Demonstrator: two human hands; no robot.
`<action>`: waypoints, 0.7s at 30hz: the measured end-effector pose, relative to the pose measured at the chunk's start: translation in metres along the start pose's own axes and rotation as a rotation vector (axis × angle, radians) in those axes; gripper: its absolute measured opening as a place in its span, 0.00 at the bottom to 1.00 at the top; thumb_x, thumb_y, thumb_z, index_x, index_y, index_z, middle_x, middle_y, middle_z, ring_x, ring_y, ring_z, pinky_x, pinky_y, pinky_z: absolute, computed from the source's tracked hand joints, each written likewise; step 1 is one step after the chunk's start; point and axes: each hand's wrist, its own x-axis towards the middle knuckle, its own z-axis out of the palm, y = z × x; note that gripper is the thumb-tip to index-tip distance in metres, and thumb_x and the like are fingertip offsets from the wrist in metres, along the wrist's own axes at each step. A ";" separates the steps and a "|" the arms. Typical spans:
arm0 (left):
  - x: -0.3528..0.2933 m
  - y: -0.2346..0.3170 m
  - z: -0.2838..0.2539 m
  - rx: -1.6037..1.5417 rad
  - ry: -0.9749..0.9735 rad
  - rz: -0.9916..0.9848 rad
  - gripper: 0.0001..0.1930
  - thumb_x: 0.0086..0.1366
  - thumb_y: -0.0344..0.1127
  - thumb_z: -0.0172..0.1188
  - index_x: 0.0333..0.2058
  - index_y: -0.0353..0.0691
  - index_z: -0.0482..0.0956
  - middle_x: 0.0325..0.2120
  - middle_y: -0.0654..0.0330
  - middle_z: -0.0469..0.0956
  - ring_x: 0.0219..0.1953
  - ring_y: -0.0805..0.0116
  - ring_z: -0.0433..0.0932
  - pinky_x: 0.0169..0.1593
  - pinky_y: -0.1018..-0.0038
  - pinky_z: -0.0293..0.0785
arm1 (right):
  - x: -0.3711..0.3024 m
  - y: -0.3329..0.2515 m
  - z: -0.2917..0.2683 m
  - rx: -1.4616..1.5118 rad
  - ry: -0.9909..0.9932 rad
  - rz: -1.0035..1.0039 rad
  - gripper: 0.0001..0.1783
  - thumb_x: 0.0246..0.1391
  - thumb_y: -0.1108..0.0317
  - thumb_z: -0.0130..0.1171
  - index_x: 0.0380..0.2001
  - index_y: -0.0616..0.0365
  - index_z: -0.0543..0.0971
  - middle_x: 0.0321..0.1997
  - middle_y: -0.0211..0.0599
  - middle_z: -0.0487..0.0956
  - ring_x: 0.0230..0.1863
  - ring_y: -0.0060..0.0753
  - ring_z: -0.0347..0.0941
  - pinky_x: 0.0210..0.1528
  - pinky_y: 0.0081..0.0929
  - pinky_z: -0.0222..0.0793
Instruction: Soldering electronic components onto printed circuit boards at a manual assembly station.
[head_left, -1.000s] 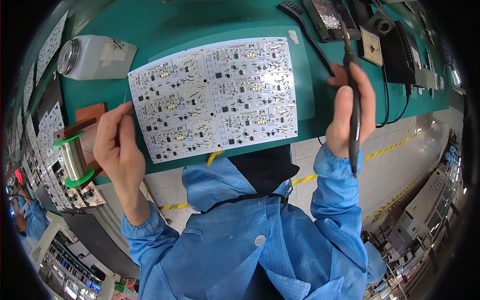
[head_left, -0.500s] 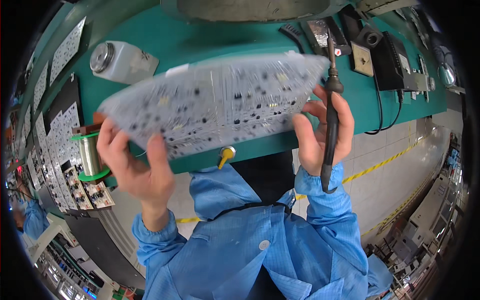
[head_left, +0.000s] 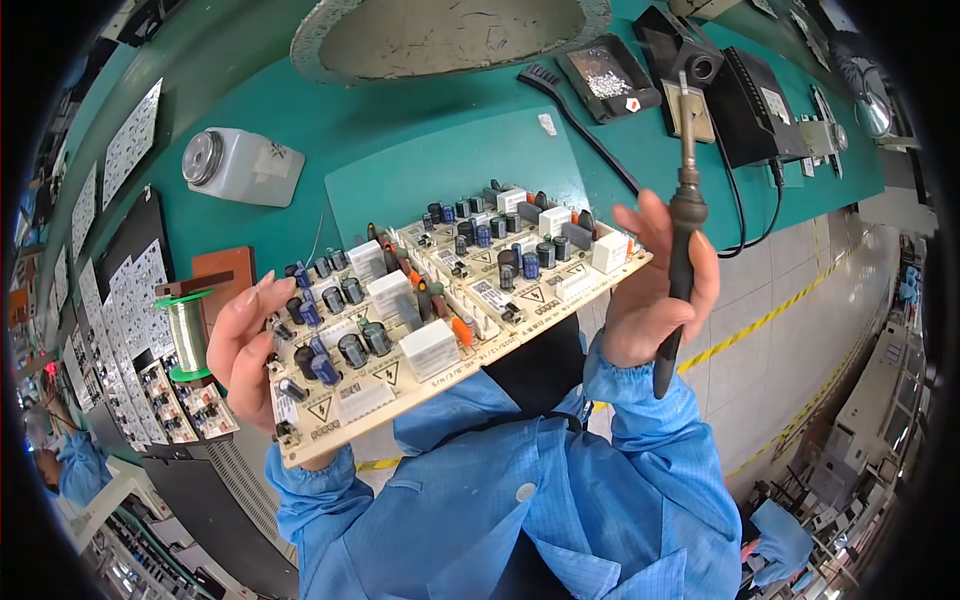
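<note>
Around the table (head_left: 340, 120): brush (head_left: 583, 128), solder spool (head_left: 188, 335). Left fingers (head_left: 240, 315) got the circuit board (head_left: 478, 345) parts-up, long axis slanting up-right; right fingers (head_left: 704, 268) gripping a soldering iron (head_left: 682, 255).

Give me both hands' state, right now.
Left hand: closed on the left end of the circuit board.
Right hand: holding the soldering iron; whether it also grips the circuit board cannot be told.

"What sort of place was it?"

"An electronics workshop: a component-filled circuit board (head_left: 490, 295) showed mid-frame, a soldering iron (head_left: 681, 270) right of it, a solder spool (head_left: 187, 335) at left."

"Anything else showing it?"

"Further boards (head_left: 133, 140) lined the upper left, a green surface (head_left: 360, 115) spanned the upper half, and yellow tape (head_left: 745, 330) crossed the tiled floor (head_left: 745, 288) at right."
</note>
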 end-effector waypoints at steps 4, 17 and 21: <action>0.004 0.009 0.003 -0.004 0.012 0.026 0.13 0.67 0.32 0.47 0.49 0.37 0.62 0.50 0.43 0.63 0.45 0.51 0.77 0.55 0.49 0.71 | 0.019 -0.019 -0.015 -0.295 -0.335 -0.213 0.26 0.61 0.48 0.48 0.55 0.53 0.65 0.53 0.68 0.70 0.52 0.58 0.72 0.52 0.46 0.69; 0.031 0.036 0.003 0.271 -0.198 -0.071 0.26 0.58 0.25 0.60 0.54 0.27 0.63 0.52 0.42 0.66 0.48 0.56 0.75 0.52 0.68 0.75 | 0.004 -0.016 -0.018 -0.287 -0.287 -0.149 0.13 0.53 0.72 0.55 0.43 0.52 0.72 0.42 0.47 0.72 0.33 0.30 0.74 0.36 0.27 0.76; 0.030 0.038 0.005 0.211 -0.176 -0.081 0.26 0.56 0.26 0.64 0.52 0.26 0.67 0.51 0.41 0.67 0.47 0.55 0.75 0.52 0.68 0.75 | -0.006 -0.025 -0.022 -0.309 -0.257 0.091 0.14 0.56 0.59 0.56 0.43 0.50 0.71 0.44 0.51 0.72 0.40 0.38 0.73 0.39 0.32 0.73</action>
